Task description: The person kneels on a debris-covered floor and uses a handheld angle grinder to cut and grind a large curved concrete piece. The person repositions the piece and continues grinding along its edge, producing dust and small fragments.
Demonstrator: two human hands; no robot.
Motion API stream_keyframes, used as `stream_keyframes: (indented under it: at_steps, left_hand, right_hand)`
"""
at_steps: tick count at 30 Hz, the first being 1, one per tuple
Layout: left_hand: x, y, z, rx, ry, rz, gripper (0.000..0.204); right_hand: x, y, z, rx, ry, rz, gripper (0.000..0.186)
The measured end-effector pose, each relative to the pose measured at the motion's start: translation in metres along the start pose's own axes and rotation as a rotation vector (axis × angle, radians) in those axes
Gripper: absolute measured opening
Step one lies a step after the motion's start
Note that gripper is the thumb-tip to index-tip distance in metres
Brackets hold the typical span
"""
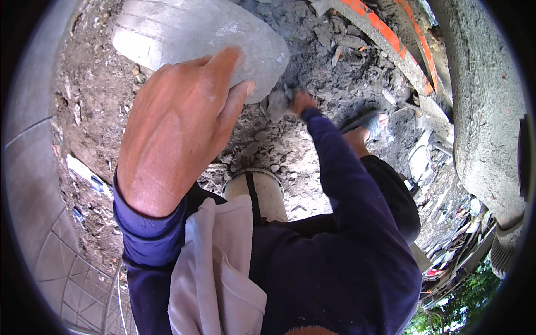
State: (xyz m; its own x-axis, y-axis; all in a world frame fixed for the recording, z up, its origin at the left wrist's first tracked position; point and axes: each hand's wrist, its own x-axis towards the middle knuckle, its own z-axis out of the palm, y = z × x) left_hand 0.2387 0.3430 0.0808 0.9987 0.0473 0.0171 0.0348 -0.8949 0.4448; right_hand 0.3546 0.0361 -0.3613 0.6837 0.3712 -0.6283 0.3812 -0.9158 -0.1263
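My left hand point(178, 125) is large in view on the left, back of the hand up. Its thumb and index finger reach over a pale grey, smooth-sided block point(167, 30) with rounded ends, curled against its near side; the other fingertips are hidden. Farther right, my right hand point(303, 102) is low over dark, crumbly soil. It is closed on a grey lump point(277, 106), blurred, whose kind does not show. Below and between the hands stands a pale, cylindrical bucket-like thing point(268, 198) with a black strap running down it.
My foot in a sandal point(375, 125) rests on the rubble at right. Orange-and-white striped bars point(385, 42) lean at the upper right beside a rough grey column point(486, 111). Tiled paving point(67, 245) runs along the left. A pale cloth point(223, 268) hangs down my front.
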Motion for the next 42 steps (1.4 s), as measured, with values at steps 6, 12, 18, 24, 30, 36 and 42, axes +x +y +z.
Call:
stream_keyframes:
  at_steps: [6, 12, 18, 24, 30, 36, 42]
  left_hand:
    - [0.004, 0.000, 0.008, -0.010, 0.035, 0.057, 0.026]
    - [0.007, 0.008, 0.018, 0.005, 0.056, 0.114, 0.025]
    - [0.000, -0.006, 0.007, 0.000, -0.061, -0.038, 0.025]
    - [0.004, -0.003, 0.002, 0.010, -0.107, -0.126, 0.026]
    - [0.007, 0.005, 0.004, 0.052, -0.113, -0.076, 0.027]
    - [0.018, 0.015, 0.010, 0.032, -0.074, -0.017, 0.028]
    - [0.013, 0.012, 0.023, 0.045, 0.041, 0.128, 0.027]
  right_hand:
    - [-0.088, -0.049, 0.082, 0.120, -0.139, -0.089, 0.045]
    - [-0.164, -0.128, 0.086, 0.167, -0.441, -0.444, 0.054]
    - [-0.063, -0.028, 0.013, 0.375, 0.187, 0.137, 0.054]
    - [0.039, 0.007, -0.017, 0.322, 0.489, 0.105, 0.040]
    - [-0.001, -0.028, 0.103, 0.325, 0.318, -0.027, 0.058]
    - [-0.088, -0.112, 0.110, 0.323, -0.251, -0.263, 0.060]
    - [-0.154, -0.163, 0.119, 0.342, -0.508, -0.520, 0.052]
